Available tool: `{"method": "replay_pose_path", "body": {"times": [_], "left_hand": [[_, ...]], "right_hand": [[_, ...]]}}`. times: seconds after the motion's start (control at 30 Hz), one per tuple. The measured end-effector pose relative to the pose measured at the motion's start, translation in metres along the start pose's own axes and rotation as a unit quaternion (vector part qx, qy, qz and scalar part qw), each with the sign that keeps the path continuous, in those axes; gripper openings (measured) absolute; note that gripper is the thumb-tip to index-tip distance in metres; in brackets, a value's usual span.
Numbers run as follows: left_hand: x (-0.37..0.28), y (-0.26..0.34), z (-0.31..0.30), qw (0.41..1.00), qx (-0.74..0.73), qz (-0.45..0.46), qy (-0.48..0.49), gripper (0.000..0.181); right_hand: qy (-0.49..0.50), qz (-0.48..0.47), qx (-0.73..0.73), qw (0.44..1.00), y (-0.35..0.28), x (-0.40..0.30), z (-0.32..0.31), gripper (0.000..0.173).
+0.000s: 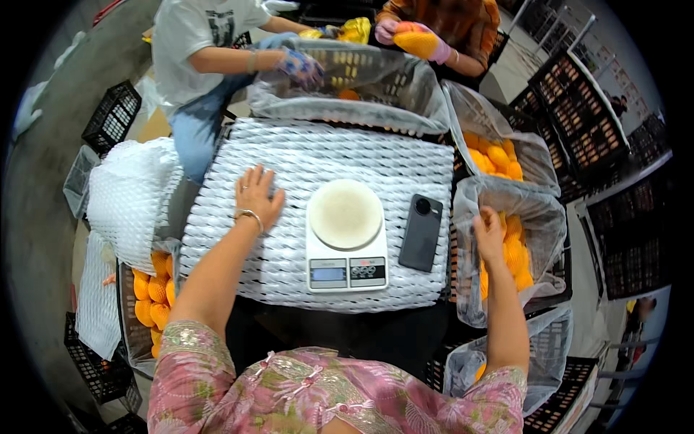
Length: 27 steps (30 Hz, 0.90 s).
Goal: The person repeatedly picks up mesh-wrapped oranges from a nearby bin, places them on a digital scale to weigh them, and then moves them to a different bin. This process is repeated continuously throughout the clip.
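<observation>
My left hand (259,200) lies flat with fingers apart on a sheet of white foam netting (293,152) that covers the work surface. To its right stands a white digital kitchen scale (347,233) with a bare round plate. A dark smartphone (421,233) lies face down beside the scale. At the right, my right hand (489,236) reaches over the near rim of a plastic-lined crate (469,203), its fingers curled by the liner. Orange fruit in yellow-orange netting (515,252) fills part of that crate; whether the fingers grip the liner or a fruit is unclear.
Across the surface stands a lined crate (347,108) with an orange fruit inside. Two co-workers sit beyond; one gloved hand (301,68) hangs over it, another person's gloves (420,40) hold fruit. More lined crates (507,342) stand right. Stacked foam sheets (133,190) and a fruit crate (124,320) are left.
</observation>
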<state>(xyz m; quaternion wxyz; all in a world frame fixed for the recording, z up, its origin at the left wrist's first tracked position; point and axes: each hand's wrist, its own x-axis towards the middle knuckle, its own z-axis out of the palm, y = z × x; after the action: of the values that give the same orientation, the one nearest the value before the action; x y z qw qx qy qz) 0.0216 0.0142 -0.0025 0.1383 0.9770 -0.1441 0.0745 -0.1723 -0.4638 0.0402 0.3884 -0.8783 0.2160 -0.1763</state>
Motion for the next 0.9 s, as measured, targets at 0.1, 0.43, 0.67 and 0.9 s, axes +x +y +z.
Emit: {"method": "replay_pose_path", "body": {"times": [0.1,0.43,0.67,0.9], "left_hand": [[-0.002,-0.002,-0.004,0.999,-0.038,-0.003,-0.007,0.054],[-0.003,-0.017,0.004,0.992,-0.116,0.019,0.042,0.053],[-0.002,-0.020,0.011,0.995,-0.091,0.015,0.032,0.051],[0.001,-0.028,0.014,0.995,-0.082,0.032,0.044,0.051]], "right_hand": [[-0.028,-0.042,-0.109,0.993,-0.025,-0.021,0.022,0.064],[0.021,0.005,-0.177,0.984,-0.052,-0.031,0.030,0.066],[0.098,-0.194,-0.175,0.960,-0.066,-0.053,0.059,0.052],[-0.043,-0.020,-0.255,0.966,-0.109,-0.086,0.106,0.100]]}}
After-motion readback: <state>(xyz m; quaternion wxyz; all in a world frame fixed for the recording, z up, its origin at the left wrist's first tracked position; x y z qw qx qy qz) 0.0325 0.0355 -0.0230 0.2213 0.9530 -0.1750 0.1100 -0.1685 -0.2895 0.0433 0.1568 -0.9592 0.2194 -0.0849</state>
